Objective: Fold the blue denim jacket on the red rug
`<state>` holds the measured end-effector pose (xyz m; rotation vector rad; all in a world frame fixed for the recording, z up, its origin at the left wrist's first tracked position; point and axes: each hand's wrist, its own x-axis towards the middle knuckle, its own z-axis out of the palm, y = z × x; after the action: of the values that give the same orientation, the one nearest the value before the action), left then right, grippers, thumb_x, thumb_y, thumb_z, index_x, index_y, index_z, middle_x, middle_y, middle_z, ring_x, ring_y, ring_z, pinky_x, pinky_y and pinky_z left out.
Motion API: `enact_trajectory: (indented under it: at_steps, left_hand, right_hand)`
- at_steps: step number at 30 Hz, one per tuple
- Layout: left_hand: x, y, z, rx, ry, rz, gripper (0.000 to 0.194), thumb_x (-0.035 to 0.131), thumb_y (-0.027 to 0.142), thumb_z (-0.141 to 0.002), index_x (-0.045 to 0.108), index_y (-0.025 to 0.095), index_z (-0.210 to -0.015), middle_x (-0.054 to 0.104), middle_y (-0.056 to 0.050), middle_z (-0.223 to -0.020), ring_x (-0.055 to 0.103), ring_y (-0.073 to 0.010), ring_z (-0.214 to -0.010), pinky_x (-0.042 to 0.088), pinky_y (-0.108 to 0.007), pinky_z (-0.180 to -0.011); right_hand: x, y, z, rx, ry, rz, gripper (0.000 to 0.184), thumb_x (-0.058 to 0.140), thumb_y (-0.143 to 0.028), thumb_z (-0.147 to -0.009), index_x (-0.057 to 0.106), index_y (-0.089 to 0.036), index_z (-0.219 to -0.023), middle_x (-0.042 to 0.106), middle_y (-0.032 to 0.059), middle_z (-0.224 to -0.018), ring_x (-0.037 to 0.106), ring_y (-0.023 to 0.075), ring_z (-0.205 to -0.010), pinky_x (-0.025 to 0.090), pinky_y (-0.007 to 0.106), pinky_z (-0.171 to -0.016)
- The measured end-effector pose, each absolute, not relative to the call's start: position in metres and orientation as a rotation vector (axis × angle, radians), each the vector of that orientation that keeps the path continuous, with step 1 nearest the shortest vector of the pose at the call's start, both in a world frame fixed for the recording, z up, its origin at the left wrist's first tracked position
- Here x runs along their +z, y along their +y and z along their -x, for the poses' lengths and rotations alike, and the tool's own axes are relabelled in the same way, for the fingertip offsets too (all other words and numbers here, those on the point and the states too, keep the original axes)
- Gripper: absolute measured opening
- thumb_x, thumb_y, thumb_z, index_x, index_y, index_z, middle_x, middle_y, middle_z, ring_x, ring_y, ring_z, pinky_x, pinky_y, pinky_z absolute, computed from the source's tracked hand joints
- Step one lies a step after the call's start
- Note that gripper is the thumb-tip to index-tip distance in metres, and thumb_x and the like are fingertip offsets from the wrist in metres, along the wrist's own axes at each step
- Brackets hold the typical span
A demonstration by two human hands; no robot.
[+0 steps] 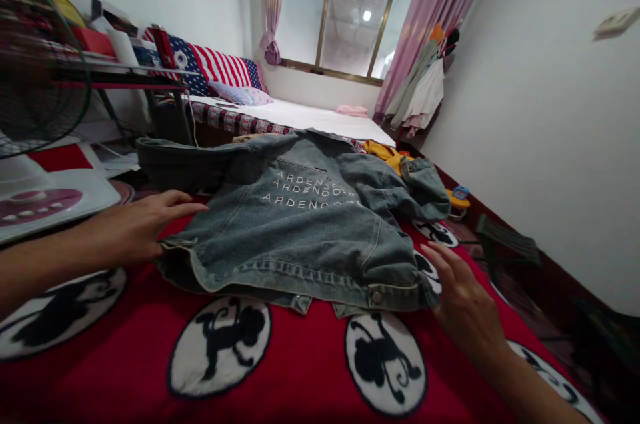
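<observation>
The red blanket [300, 377] spreads beneath the denim jacket [300, 237], which lies back up in front of you, collar away and hem toward you. Expect fairly heavy cloth, soft but thick, with little slip and nothing fragile; its loose body will probably sag and crease if you lift it by one point. The sleeves [425, 191] splay to both sides and may trail. Your firmest hold should be the stitched waistband [310, 284], near its two corners. Your left hand [135, 227] is at the left corner, thumb and fingers wide apart; your right hand [465, 297] is beside the right corner, fingers spread wide. Mind the hard metal button [377, 297] near that corner.

For room, the blanket runs on toward you below the hem. Its right edge drops off toward a dark green stool [507, 241]; a fan [40, 64] stands off to your left, and yellow cloth [383, 151] lies just beside the right sleeve.
</observation>
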<state>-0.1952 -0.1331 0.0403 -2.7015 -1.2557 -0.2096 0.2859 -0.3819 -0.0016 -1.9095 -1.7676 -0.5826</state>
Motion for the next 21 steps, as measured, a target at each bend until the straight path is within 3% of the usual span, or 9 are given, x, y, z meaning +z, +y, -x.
enact_trajectory:
  at_steps: [2,3,6,9,13,15,17,21]
  left_hand:
    - [0.039,-0.152,0.173,-0.182,-0.946,2.871,0.071,0.053,0.015,-0.070,0.048,0.030,-0.139,0.039,-0.003,-0.151,0.044,-0.0261,-0.131,0.039,-0.041,-0.104]
    - [0.040,-0.160,0.162,-0.165,-0.810,2.946,0.073,0.053,0.011,-0.071,0.047,0.032,-0.140,0.038,-0.002,-0.152,0.042,-0.0258,-0.133,0.037,-0.040,-0.106]
    - [0.048,-0.179,0.138,-0.034,-0.617,3.106,0.061,0.052,0.005,-0.072,0.063,0.034,-0.125,0.065,-0.003,-0.122,0.060,-0.0216,-0.110,0.042,-0.033,-0.098]
    - [0.055,-0.187,0.129,0.061,-0.613,3.211,0.048,0.046,0.000,-0.072,0.074,0.029,-0.098,0.070,-0.003,-0.086,0.064,-0.0180,-0.083,0.044,-0.029,-0.086]
    - [0.064,-0.190,0.134,0.005,-0.704,3.426,0.049,0.040,-0.003,-0.060,0.072,0.023,-0.085,0.070,0.000,-0.084,0.063,-0.0154,-0.083,0.045,-0.023,-0.078]
    - [0.069,-0.193,0.140,0.133,-0.825,3.536,0.049,0.037,-0.003,-0.057,0.072,0.023,-0.082,0.071,0.003,-0.081,0.063,-0.0133,-0.079,0.047,-0.021,-0.075]
    - [0.079,-0.193,0.143,0.327,-1.011,3.523,0.048,0.038,-0.002,-0.060,0.073,0.023,-0.082,0.072,0.005,-0.081,0.064,-0.0130,-0.078,0.049,-0.021,-0.073]
    - [0.104,-0.182,0.128,0.904,-1.097,3.413,0.031,0.054,0.011,-0.069,0.077,0.022,-0.087,0.075,0.001,-0.081,0.066,-0.0162,-0.071,0.049,-0.022,-0.062]
  right_hand:
    - [0.008,-0.376,-0.281,-0.716,-2.066,1.646,0.052,0.044,-0.007,-0.085,0.056,-0.025,-0.132,0.055,0.0094,-0.140,0.052,0.0271,-0.128,0.049,0.046,-0.099]
    - [0.013,-0.374,-0.281,-0.715,-2.175,1.534,0.050,0.043,-0.006,-0.086,0.058,-0.027,-0.129,0.060,0.0072,-0.135,0.054,0.0243,-0.126,0.049,0.044,-0.100]
    - [0.028,-0.375,-0.285,-0.606,-2.130,1.384,0.036,0.045,-0.009,-0.087,0.066,-0.027,-0.112,0.070,0.0047,-0.112,0.065,0.0196,-0.106,0.054,0.034,-0.089]
    - [0.034,-0.389,-0.296,-0.461,-1.795,1.426,0.025,0.048,-0.012,-0.084,0.067,-0.025,-0.094,0.070,0.0056,-0.102,0.068,0.0209,-0.095,0.055,0.034,-0.083]
    - [0.026,-0.410,-0.308,-0.094,-1.802,1.597,0.018,0.052,-0.020,-0.080,0.070,-0.023,-0.081,0.071,0.0064,-0.094,0.069,0.0233,-0.091,0.056,0.033,-0.079]
    - [0.024,-0.417,-0.310,0.167,-1.901,1.755,0.015,0.059,-0.025,-0.078,0.073,-0.023,-0.084,0.072,0.0072,-0.097,0.069,0.0241,-0.094,0.057,0.032,-0.081]
    - [0.030,-0.420,-0.311,0.382,-1.954,1.892,0.024,0.068,-0.034,-0.075,0.075,-0.024,-0.096,0.072,0.0075,-0.105,0.068,0.0260,-0.102,0.056,0.034,-0.088]
    - [0.055,-0.397,-0.314,0.542,-1.832,1.981,0.034,0.067,-0.052,-0.077,0.076,-0.027,-0.099,0.074,0.0058,-0.105,0.069,0.0262,-0.100,0.056,0.035,-0.088]
